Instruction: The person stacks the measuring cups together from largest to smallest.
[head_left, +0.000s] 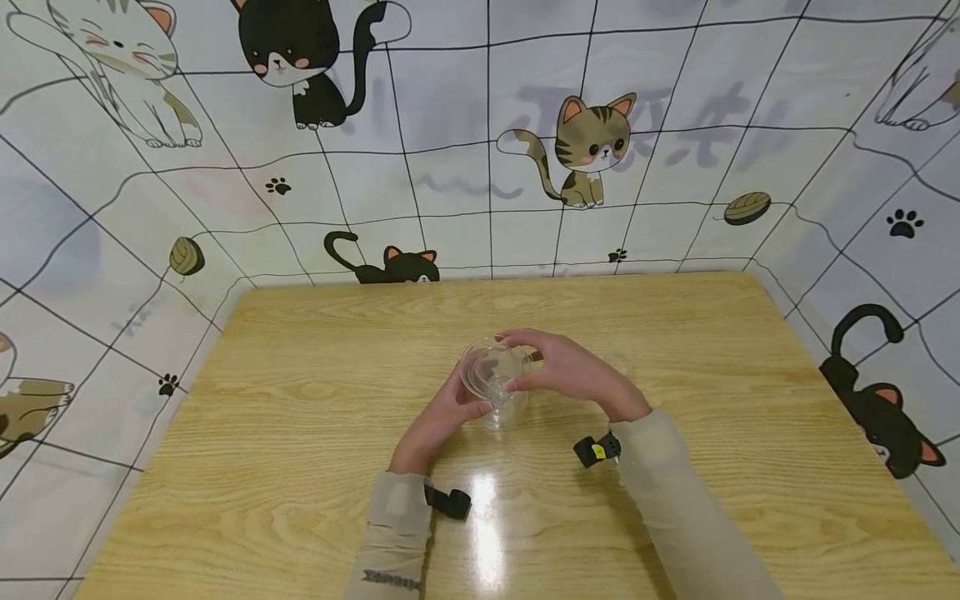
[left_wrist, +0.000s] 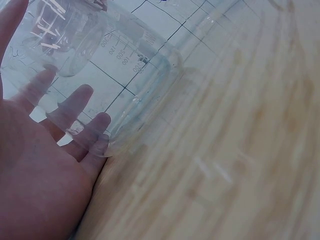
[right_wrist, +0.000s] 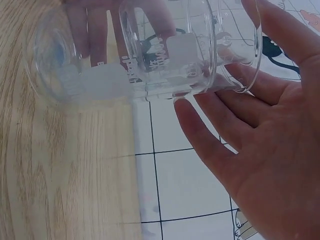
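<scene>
A large clear glass beaker (head_left: 504,414) with white markings stands on the wooden table in front of me. Partly inside it sits a smaller glass beaker (right_wrist: 170,60), its rim sticking out above the larger one's rim. My left hand (head_left: 448,402) holds the large beaker from the left, fingers round the far side and thumb in front; in the left wrist view, graduation numbers show on the glass beyond the fingers. My right hand (head_left: 558,364) grips the small beaker near its rim from the right, thumb at the front and fingers behind.
The wood-grain table (head_left: 300,375) reaches back to a white cloth backdrop (head_left: 450,192) with grid lines and cartoon cats, which also lines both sides. Black wrist straps with cameras (head_left: 447,502) sit on both sleeves. Light glares off the table near the left wrist.
</scene>
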